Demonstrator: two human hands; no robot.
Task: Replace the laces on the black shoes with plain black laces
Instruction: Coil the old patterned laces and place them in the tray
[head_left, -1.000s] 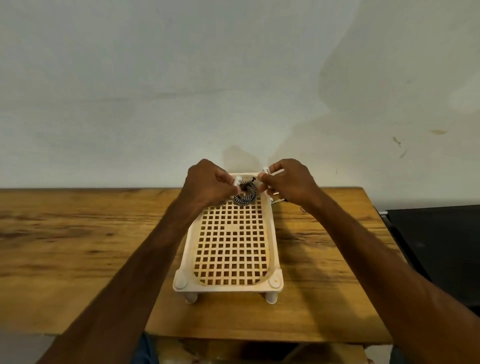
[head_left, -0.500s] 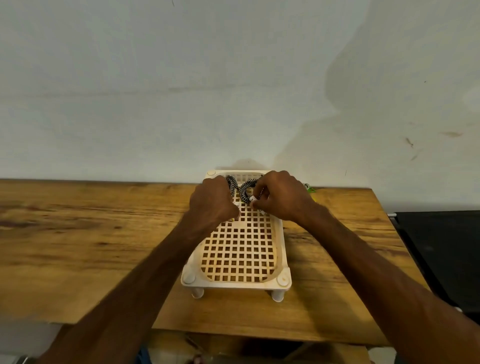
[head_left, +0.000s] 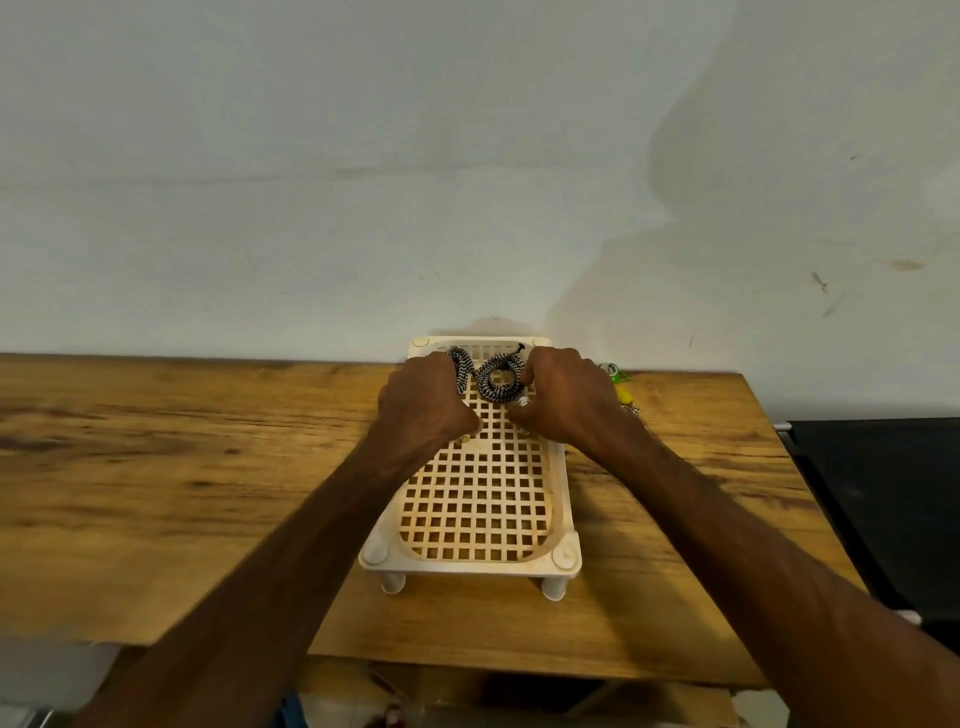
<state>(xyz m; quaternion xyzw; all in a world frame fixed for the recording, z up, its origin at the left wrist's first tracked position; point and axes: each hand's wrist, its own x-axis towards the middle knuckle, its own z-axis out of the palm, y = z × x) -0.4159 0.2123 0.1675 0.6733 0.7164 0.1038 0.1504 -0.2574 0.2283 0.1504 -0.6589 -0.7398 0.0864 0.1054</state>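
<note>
- 1 s ago both hands were raised over the far end of the tray, with the black-and-white laces bunched between the fingertips. Now the laces lie on the tray's grid, just above the middle of the frame.
- They sit as 2 parts: a round coil at centre and a looser strand just left of it, hard against the left hand's knuckles.
- The left hand has dropped to tray level. Its fingers are curled and seen from the back, and the strand disappears behind them. Gripping or only resting against it: cannot tell.
- The right hand is also lowered and curled, with its fingertips against the coil's right edge. A small white bit shows under it (tag or lace tip, too small to say). Pinching or merely touching: cannot tell.
- The view has also tipped, so more of the wall now fills the upper frame.
- Meaning, as a judgement: the patterned laces are being parked in the tray, which suits the removal half of the job being over.
- No black shoes and no plain black laces are in view, so the threading half looks undone.
- Also present: the wooden table across the lower frame, a yellow-green object right of the tray, and a dark surface at the right edge.
</note>
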